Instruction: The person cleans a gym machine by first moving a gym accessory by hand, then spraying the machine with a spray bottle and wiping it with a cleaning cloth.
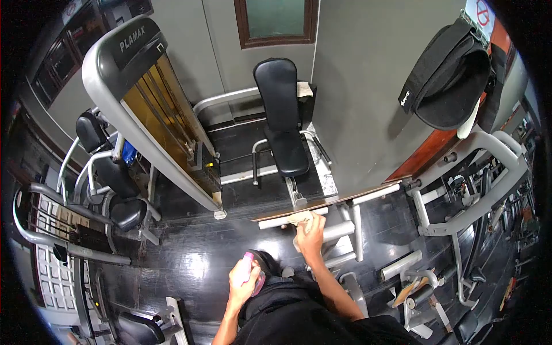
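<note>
My left hand [237, 283] is closed around a pink spray bottle [248, 263], held low in front of my body. The fingers cover much of it. In my right hand [312, 234] is a pale, crumpled cloth [299, 217], gripped between bent fingers. That hand is over a silver machine bar [273, 222], and the cloth overlaps the bar's right end in this view. Just beyond runs the thin edge of a brown board [322, 202]. Another thick silver tube [338, 231] lies right beside the right wrist.
Ahead stands a machine with a black padded seat [286, 154]; a tall weight-stack tower [144, 115] is at its left. A black cap [451, 75] hangs on the right wall. More gym machines line both sides, with a silver frame [483, 190] at right. Dark floor [192, 253] shows at left.
</note>
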Demonstrator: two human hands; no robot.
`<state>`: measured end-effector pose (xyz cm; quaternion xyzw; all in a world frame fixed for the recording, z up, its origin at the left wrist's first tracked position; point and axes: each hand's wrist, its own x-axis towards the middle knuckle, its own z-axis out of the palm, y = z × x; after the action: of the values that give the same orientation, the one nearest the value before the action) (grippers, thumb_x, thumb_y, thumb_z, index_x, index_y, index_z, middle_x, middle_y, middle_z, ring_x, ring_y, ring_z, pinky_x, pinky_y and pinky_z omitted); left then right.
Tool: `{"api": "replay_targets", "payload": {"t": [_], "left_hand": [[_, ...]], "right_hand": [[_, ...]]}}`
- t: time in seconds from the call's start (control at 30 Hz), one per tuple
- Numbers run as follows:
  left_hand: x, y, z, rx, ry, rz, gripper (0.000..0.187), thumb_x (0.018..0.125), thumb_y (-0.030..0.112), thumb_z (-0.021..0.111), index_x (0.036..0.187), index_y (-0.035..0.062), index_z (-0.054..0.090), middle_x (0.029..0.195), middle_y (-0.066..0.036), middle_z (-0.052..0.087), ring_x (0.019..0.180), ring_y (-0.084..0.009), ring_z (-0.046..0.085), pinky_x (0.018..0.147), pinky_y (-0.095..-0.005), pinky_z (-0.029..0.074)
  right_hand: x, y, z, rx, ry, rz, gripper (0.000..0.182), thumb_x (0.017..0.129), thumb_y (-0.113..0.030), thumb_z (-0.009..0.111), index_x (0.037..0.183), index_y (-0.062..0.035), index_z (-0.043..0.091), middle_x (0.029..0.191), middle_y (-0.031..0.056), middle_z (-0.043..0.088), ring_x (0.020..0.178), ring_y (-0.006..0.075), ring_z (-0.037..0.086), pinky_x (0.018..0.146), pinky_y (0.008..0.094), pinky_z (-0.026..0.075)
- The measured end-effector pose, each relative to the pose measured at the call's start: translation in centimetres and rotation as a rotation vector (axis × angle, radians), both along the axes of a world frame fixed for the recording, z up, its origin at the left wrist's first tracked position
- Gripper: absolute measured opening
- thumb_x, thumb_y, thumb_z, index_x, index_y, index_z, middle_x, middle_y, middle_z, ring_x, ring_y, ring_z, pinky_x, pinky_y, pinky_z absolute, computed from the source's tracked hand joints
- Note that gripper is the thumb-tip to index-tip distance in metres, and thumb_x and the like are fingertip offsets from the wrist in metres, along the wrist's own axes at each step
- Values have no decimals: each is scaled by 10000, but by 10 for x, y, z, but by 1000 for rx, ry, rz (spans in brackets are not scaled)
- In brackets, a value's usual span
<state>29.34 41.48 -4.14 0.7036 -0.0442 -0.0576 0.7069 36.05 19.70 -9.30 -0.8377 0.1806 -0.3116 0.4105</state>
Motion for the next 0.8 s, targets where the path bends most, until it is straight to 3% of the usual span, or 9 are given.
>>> {"api": "replay_targets", "payload": {"t": [0.07, 0.27, 0.33, 0.37, 0.47, 0.67, 0.73, 0.77, 0.8], "left_hand": [[0, 2, -1, 10, -4, -6, 121, 874, 88, 605, 910, 0, 530, 816, -64, 574, 651, -114, 565, 581, -256, 493], [1, -3, 0, 15, -8, -19, 96, 856, 65, 610, 895, 1, 551, 767, -45, 581, 629, -97, 567, 586, -248, 483], [3, -7, 2, 15, 7, -3, 66, 837, 37, 615, 872, 3, 570, 725, -26, 588, 616, -81, 568, 593, -239, 473], [4, -8, 3, 8, 7, -16, 70, 835, 40, 617, 873, 3, 572, 728, -27, 590, 616, -80, 566, 594, -239, 472], [4, -11, 7, -1, -5, -36, 73, 834, 43, 619, 876, 3, 574, 733, -28, 592, 614, -77, 559, 594, -238, 470], [-2, -3, -4, 31, -73, 14, 73, 837, 41, 615, 880, 0, 573, 739, -31, 590, 605, -75, 547, 589, -239, 467], [-3, -1, -2, 49, -94, 38, 71, 838, 40, 614, 878, -1, 571, 738, -31, 589, 604, -77, 548, 589, -240, 467], [-6, 0, 3, 7, -41, 49, 71, 838, 41, 615, 874, -1, 570, 738, -32, 588, 606, -79, 551, 590, -241, 469], [-7, 0, 5, -38, 12, 60, 71, 838, 43, 616, 869, 0, 568, 738, -32, 588, 607, -81, 555, 592, -242, 470]], "right_hand": [[-1, 8, 10, -50, 43, 12, 425, 745, -126, 668, 1109, 5, 491, 1030, 227, 478, 1015, 396, 489, 806, 447, 451], [0, 9, -1, -96, 21, 66, 411, 756, -231, 711, 1065, -17, 542, 1011, 166, 534, 916, 370, 555, 761, 419, 462], [-1, 25, 12, -42, 93, 202, 346, 760, -246, 710, 1002, -37, 578, 970, 159, 566, 859, 372, 581, 721, 429, 475], [3, 35, -8, -90, 157, 258, 310, 788, -237, 681, 1054, -119, 576, 962, 98, 587, 769, 346, 625, 633, 422, 506], [12, 71, 4, -144, 183, 451, 282, 770, -273, 685, 1006, -150, 591, 981, 70, 595, 730, 334, 637, 616, 425, 514], [12, 62, -4, -152, 190, 403, 323, 725, -283, 710, 984, -131, 590, 938, 76, 612, 735, 323, 641, 629, 424, 516], [6, 41, 0, -76, 194, 281, 330, 714, -263, 721, 966, -97, 589, 873, 108, 639, 703, 314, 640, 624, 413, 513], [3, 28, 5, 288, 232, 257, 329, 706, -254, 747, 934, -79, 587, 787, 127, 645, 667, 282, 644, 595, 387, 508], [4, 11, -14, 327, 91, 232, 321, 702, -238, 769, 906, -69, 587, 729, 124, 640, 611, 235, 632, 553, 347, 499]]}}
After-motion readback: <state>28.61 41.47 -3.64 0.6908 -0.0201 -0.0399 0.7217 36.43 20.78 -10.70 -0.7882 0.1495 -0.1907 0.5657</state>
